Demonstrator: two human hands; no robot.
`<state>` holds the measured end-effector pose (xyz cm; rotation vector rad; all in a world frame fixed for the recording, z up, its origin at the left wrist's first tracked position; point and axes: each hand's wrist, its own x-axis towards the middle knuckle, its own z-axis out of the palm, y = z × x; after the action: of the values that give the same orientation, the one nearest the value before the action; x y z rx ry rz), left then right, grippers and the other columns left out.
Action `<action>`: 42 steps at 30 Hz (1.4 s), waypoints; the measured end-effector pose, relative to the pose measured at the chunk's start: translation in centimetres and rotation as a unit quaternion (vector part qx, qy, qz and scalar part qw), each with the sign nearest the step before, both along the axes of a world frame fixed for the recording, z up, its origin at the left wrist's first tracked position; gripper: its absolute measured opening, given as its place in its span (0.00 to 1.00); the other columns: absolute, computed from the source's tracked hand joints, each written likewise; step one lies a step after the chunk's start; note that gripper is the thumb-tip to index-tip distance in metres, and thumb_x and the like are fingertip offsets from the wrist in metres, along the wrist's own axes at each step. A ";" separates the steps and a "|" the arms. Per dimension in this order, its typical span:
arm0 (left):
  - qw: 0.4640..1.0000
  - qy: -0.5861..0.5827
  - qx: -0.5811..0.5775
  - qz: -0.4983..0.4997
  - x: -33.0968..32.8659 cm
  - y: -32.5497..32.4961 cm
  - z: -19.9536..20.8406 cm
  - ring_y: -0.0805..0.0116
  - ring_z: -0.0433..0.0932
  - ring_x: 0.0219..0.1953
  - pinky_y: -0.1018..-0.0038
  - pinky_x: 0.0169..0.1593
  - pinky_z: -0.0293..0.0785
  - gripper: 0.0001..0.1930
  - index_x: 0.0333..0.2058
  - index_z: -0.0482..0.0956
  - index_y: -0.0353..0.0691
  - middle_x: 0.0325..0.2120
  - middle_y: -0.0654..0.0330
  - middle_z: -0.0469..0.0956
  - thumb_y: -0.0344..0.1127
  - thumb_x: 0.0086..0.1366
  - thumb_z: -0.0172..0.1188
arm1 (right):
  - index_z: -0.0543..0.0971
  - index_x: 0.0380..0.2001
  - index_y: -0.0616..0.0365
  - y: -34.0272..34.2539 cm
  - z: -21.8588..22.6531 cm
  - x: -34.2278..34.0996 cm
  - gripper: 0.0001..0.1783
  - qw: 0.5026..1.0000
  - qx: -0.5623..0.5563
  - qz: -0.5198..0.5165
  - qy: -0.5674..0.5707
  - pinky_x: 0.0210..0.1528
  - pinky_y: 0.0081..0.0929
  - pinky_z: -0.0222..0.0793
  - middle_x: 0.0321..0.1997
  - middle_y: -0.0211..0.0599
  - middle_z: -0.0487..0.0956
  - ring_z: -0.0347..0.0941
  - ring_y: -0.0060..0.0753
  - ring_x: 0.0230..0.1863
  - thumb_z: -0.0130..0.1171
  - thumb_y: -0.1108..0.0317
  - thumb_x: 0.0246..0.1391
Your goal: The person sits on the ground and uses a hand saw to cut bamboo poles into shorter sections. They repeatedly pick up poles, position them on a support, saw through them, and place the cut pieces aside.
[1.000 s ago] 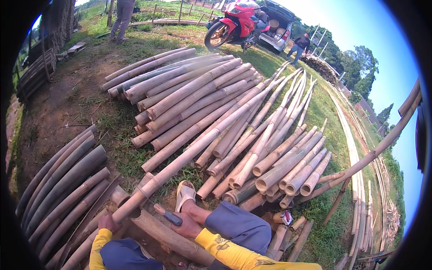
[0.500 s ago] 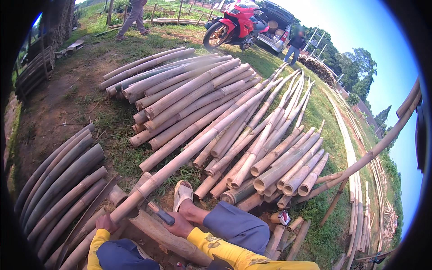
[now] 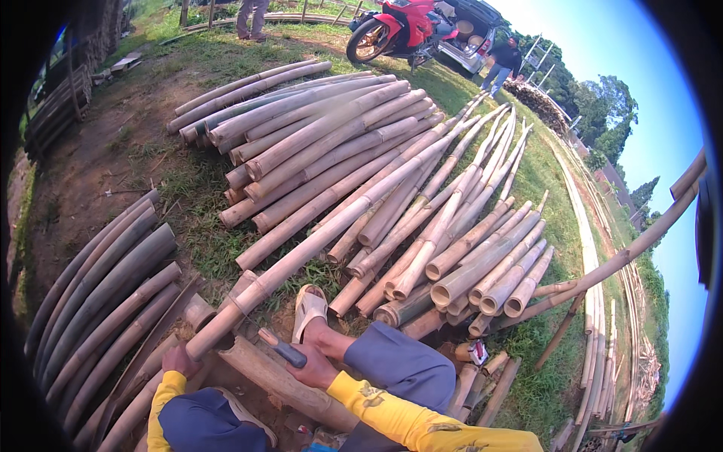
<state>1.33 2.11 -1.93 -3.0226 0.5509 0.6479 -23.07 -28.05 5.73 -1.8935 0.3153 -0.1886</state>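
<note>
Head view: left hand [image 3: 181, 360] against long bamboo pole [image 3: 286, 266], finger closure hidden, cannot tell. Pole slants up across bamboo stack [image 3: 324, 139], toward right edge of bare earth [image 3: 113, 177]. Right hand [image 3: 315, 365] closed round short grey-and-brown tool [image 3: 285, 349], above thick bamboo log [image 3: 282, 384]. Sandal [image 3: 309, 313] just beyond.

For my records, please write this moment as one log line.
left hand: at long bamboo pole; right hand: holding short tool; bamboo pile: ahead
</note>
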 end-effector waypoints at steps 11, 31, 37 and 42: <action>1.000 0.024 0.009 -0.014 0.0 0.7 1.2 0.46 0.84 0.49 0.53 0.58 0.77 0.41 0.57 0.75 0.39 0.43 0.45 0.85 0.57 0.47 0.75 | 0.82 0.48 0.59 1.1 10.9 -15.3 0.20 0.993 -0.021 -0.006 0.118 0.41 0.38 0.78 0.31 0.49 0.83 0.84 0.55 0.37 0.68 0.70 0.49; 0.998 0.023 -0.052 -0.035 0.4 -2.7 1.9 0.41 0.85 0.45 0.52 0.54 0.80 0.30 0.49 0.80 0.38 0.40 0.41 0.85 0.51 0.52 0.72 | 0.76 0.32 0.63 -0.1 0.3 -0.2 0.06 0.999 -0.030 -0.024 0.024 0.29 0.34 0.68 0.22 0.40 0.75 0.70 0.34 0.21 0.64 0.74 0.55; 0.999 0.032 -0.038 -0.014 -1.4 0.2 3.2 0.41 0.85 0.46 0.51 0.55 0.79 0.31 0.51 0.80 0.41 0.41 0.41 0.85 0.53 0.51 0.72 | 0.77 0.34 0.63 2.2 3.0 -2.4 0.07 0.999 -0.023 -0.015 0.027 0.30 0.33 0.70 0.21 0.41 0.76 0.73 0.33 0.21 0.65 0.74 0.54; 0.996 0.022 -0.083 -0.009 -0.5 0.9 1.5 0.40 0.84 0.44 0.51 0.53 0.79 0.29 0.46 0.81 0.40 0.37 0.41 0.85 0.51 0.49 0.73 | 0.79 0.37 0.63 2.0 8.4 -11.5 0.08 0.991 -0.049 -0.038 0.121 0.32 0.32 0.73 0.22 0.42 0.77 0.78 0.37 0.23 0.64 0.76 0.53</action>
<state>0.79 3.06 -0.43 -3.1585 0.6660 0.7042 -34.53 -26.02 14.16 -2.0072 0.5517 -0.0241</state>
